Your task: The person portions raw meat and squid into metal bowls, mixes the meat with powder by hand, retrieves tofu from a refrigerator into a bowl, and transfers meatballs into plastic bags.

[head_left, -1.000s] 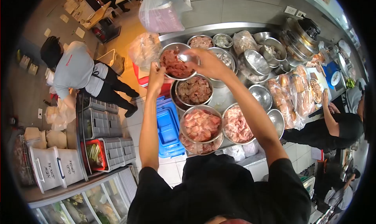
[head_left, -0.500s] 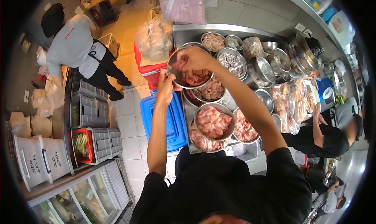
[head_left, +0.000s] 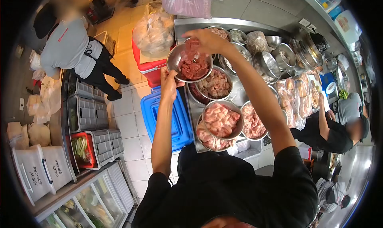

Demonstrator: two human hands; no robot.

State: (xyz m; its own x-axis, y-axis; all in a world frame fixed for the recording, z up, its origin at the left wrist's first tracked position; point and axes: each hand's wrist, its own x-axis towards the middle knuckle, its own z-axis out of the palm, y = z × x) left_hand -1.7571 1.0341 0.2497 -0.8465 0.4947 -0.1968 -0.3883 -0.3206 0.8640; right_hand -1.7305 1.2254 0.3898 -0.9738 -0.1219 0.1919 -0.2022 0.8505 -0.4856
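My left hand (head_left: 170, 81) grips the near left rim of a steel bowl (head_left: 174, 59), which is tilted and holds dark red raw meat (head_left: 193, 69). Over that bowl, my right hand (head_left: 207, 41) holds a piece of red meat (head_left: 193, 44) above the rest; part of the grip is hidden behind the fingers. Just below the bowl is another steel bowl of browner sliced meat (head_left: 216, 84). Closer to my body stand a bowl of pale pink meat chunks (head_left: 222, 119) and, beside it, a bowl of pink meat (head_left: 253, 122).
Steel bowls (head_left: 267, 64) and bagged food (head_left: 293, 96) cover the steel table. A blue lid (head_left: 165, 120) and a red cooler (head_left: 153, 70) stand left of it. One person (head_left: 70, 44) works at the left counter, another (head_left: 331, 128) at the right.
My right hand has risen out of the bowl with a piece of meat and now shows above the far rim. The bowl has shifted slightly, and its contents show more fully.
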